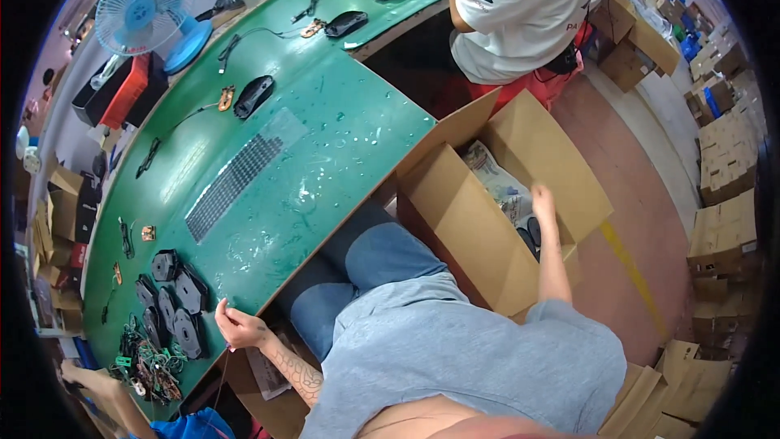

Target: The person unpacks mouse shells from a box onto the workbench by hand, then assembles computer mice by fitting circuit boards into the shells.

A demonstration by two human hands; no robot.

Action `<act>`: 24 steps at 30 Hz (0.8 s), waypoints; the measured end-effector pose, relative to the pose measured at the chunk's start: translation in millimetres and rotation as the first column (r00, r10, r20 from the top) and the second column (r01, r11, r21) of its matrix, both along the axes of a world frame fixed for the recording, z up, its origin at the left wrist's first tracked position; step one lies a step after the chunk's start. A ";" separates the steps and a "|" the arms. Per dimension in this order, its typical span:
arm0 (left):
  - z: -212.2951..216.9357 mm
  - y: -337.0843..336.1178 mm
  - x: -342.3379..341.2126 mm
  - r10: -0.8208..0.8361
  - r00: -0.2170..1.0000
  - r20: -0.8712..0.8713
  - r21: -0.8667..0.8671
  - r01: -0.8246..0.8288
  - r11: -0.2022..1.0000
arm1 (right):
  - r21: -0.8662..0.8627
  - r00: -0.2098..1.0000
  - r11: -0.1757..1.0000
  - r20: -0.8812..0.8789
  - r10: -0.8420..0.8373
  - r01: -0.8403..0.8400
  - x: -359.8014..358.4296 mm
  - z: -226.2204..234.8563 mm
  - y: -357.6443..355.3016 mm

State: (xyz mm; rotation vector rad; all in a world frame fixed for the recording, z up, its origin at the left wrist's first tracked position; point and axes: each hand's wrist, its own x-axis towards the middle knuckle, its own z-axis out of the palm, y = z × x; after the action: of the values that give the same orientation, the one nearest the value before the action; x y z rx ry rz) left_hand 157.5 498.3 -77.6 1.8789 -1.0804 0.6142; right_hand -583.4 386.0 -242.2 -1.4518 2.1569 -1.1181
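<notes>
My left hand (238, 327) is at the near edge of the green table, fingers bent and closed in a pinch; whatever they hold is too small to make out. Beside it on the table sits a cluster of black plastic shells (188, 333), with a tangled heap of cables and small boards (150, 362) just nearer. My right hand (543, 202) is over the open cardboard box (479, 236) at my right, its fingers curled together; I cannot make out anything in them. Black shells (530, 236) and printed paper (491, 175) lie inside that box.
A clear sheet of small dark pads (236, 179) lies on the table (349, 122). Farther along are black mouse shells (253, 97), small orange boards (226, 98) and cables (149, 157). A blue fan (142, 12) stands at the far edge. A co-worker (524, 20) sits at the far right.
</notes>
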 end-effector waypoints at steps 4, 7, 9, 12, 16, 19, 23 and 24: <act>16.5 8.4 -12.3 0.007 0.980 -0.199 -0.065 -0.020 0.998 | 0.489 0.914 0.815 0.388 0.114 -0.310 110.3 39.4 70.5; 38.0 -2.8 -86.0 -0.471 0.864 -0.179 -0.173 0.444 0.879 | 0.665 0.776 0.511 0.630 0.007 -0.545 152.4 102.3 97.2; 59.0 -35.4 -156.6 -0.853 0.480 -0.203 -0.057 0.864 0.500 | 0.579 0.597 0.298 0.802 -0.040 -0.759 177.1 97.2 98.0; 30.2 -76.4 -233.1 -0.787 -0.162 -0.595 0.022 0.976 -0.217 | 0.696 0.765 0.460 0.641 -0.054 -0.551 243.0 52.3 108.1; -21.1 -108.4 -294.0 -0.929 -0.231 -0.291 0.271 0.911 -0.311 | 0.411 0.976 0.902 0.212 0.044 -0.130 244.8 -56.7 140.4; -74.2 -98.2 -307.5 -0.937 -0.041 -0.348 0.679 0.678 -0.282 | 0.233 0.953 0.924 -0.067 -0.297 0.304 190.3 -126.9 179.2; -75.3 -94.3 -305.0 -0.905 -0.012 -0.426 0.753 0.550 -0.362 | 0.280 0.830 0.788 -0.293 -0.474 0.549 104.4 -153.6 195.5; -77.5 -92.7 -305.1 -0.909 -0.013 -0.417 0.749 0.561 -0.351 | 0.328 0.834 0.768 -0.273 -0.480 0.550 90.2 -157.0 194.0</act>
State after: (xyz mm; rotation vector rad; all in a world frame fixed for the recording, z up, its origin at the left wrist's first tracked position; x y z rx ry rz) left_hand -147.6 405.6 -155.1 0.8148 -3.0094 -0.6867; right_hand -493.3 580.0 -399.2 -0.8113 2.8091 -0.6388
